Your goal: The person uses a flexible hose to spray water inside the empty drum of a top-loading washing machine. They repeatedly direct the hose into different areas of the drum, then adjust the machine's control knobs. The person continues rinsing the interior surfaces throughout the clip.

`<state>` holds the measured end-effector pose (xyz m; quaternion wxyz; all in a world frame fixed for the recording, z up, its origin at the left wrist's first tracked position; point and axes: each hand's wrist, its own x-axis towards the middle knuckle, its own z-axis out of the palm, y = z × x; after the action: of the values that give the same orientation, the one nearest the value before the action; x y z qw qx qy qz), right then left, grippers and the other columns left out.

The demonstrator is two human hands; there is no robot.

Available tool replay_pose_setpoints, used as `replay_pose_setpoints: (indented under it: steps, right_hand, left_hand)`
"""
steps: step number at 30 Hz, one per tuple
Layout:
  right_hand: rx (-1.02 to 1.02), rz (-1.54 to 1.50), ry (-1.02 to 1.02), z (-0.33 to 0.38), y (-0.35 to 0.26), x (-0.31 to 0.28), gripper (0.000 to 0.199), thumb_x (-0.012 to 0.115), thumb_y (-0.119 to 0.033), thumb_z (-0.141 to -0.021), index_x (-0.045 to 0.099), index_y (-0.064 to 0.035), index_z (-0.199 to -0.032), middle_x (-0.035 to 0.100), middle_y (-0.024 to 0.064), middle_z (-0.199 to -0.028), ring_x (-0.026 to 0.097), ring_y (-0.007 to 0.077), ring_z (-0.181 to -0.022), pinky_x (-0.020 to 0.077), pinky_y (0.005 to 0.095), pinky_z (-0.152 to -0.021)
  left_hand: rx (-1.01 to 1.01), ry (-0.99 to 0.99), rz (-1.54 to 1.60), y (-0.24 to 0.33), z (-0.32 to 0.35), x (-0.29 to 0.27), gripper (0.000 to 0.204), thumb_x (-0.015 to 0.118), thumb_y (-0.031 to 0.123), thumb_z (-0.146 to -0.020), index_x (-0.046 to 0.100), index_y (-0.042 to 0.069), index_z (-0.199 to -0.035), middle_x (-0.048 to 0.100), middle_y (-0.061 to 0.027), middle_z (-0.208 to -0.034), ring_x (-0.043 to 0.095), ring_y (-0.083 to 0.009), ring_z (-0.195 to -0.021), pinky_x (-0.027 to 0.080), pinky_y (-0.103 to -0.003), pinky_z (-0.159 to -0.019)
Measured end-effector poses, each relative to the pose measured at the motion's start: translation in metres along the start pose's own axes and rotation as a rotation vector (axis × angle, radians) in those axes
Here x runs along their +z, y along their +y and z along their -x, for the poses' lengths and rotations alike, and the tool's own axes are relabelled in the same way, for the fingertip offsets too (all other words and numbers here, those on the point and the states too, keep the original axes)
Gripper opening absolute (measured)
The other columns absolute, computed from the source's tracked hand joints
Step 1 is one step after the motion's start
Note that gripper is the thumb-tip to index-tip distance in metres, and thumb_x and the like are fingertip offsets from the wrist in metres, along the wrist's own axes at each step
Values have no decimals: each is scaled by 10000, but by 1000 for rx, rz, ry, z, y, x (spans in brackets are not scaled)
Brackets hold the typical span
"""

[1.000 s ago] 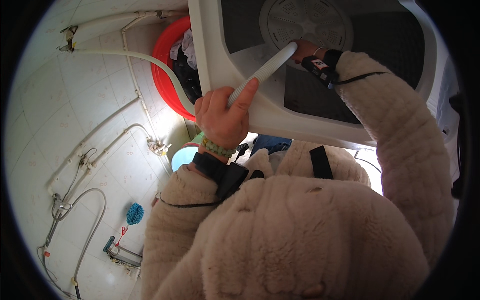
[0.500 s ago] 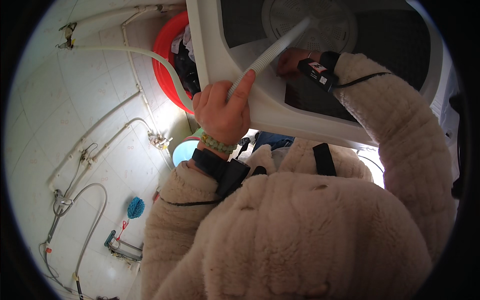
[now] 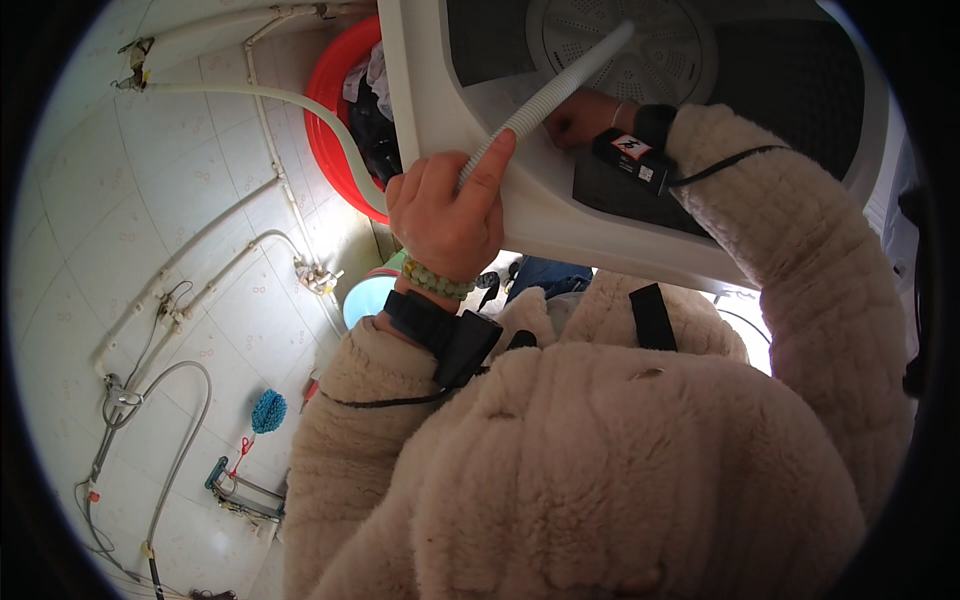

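Observation:
My left hand [image 3: 448, 205] is closed around a white corrugated hose [image 3: 545, 103] at the near left rim of a white top-loading washing machine [image 3: 425, 85]. The hose slants into the tub, its far end above the round perforated pulsator [image 3: 665, 60] at the bottom. My right hand [image 3: 582, 117] reaches inside, close to the tub's near left wall and just below the hose. Its fingers look curled in shadow; whatever they hold, if anything, is hidden. Both wrists carry black strapped devices.
A red basin [image 3: 325, 75] with dark and pale clothes stands left of the machine. A pale green hose [image 3: 335, 130] runs from a wall tap past the basin. A light blue basin [image 3: 367, 300] is lower. Pipes, a shower hose [image 3: 195, 440] and a blue brush [image 3: 268, 411] line the tiled wall.
The hose's far end has shifted slightly right and up in view. My right hand has moved a little along the tub wall. My left hand keeps its grip.

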<state>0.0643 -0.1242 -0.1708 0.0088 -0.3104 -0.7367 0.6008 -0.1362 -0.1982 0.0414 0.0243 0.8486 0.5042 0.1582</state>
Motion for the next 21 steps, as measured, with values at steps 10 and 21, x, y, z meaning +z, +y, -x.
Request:
replay_pose_setpoints:
  steps: [10,21]
  right_hand:
    - [-25,24,4,-5,1,3,244,778,-278,-656,740,-139,-852,715,49,-824,679,237,-790,504,398,-708]
    - [25,-123,28,6,10,-3,220,754,-295,-751,730,-116,-877,711,43,-812,667,188,-756,517,358,-711]
  left_hand:
    - [-5,15,-4,-3,2,5,540,669,38,-662,747,186,-1176,588,-1,-775,575,-192,-689,413,-347,-633]
    - [-12,14,2,-5,3,7,560,702,97,-671,736,257,-1207,562,16,-808,559,-167,-700,373,-340,-628]
